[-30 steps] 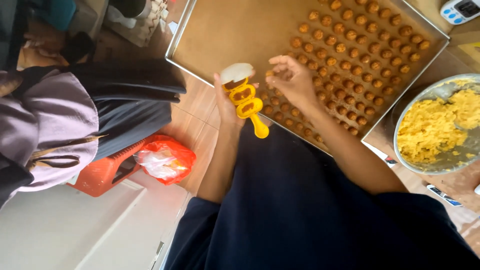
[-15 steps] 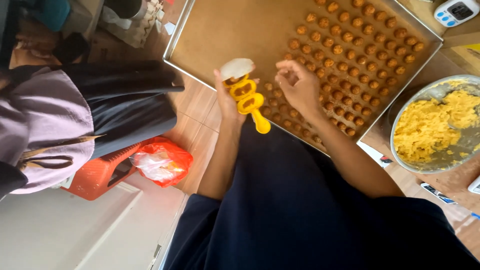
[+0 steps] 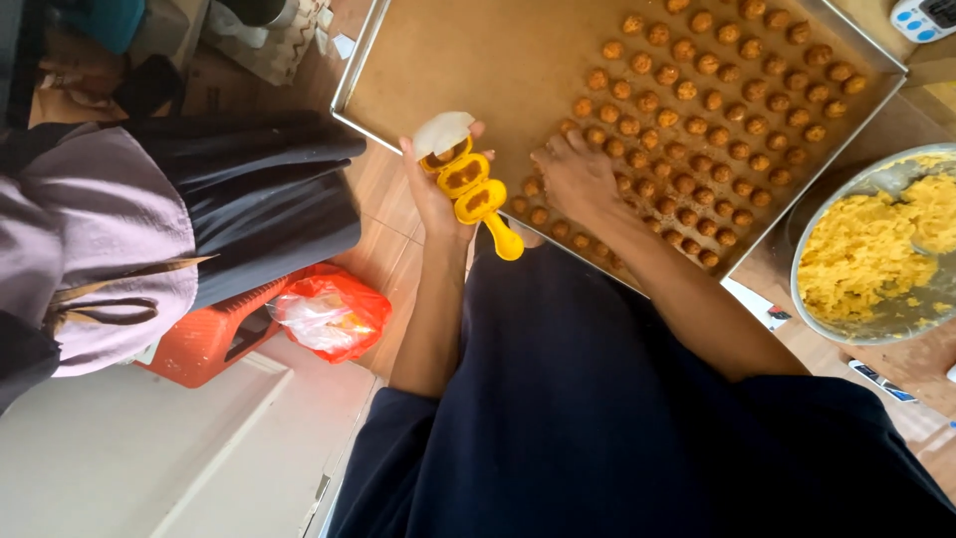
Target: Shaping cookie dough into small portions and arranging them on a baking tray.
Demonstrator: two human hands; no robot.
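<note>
My left hand [image 3: 430, 191] grips a yellow plastic mould [image 3: 472, 187] with a white piece [image 3: 441, 131] at its top end, held just off the near edge of a large metal baking tray [image 3: 351, 78]. My right hand [image 3: 576, 177] rests palm down on the tray, fingers among the rows of small brown dough balls [image 3: 709, 100] that fill the tray's right half. Whether the fingers pinch a ball is hidden.
A metal bowl [image 3: 809, 301] of yellow dough stands right of the tray. Another person in a lilac top and black skirt [image 3: 149, 219] sits at the left. An orange stool [image 3: 209, 339] and a red plastic bag [image 3: 329, 314] lie on the wooden floor.
My right hand has dropped from beside the mould down onto the tray among the dough balls. The left hand keeps the mould almost still.
</note>
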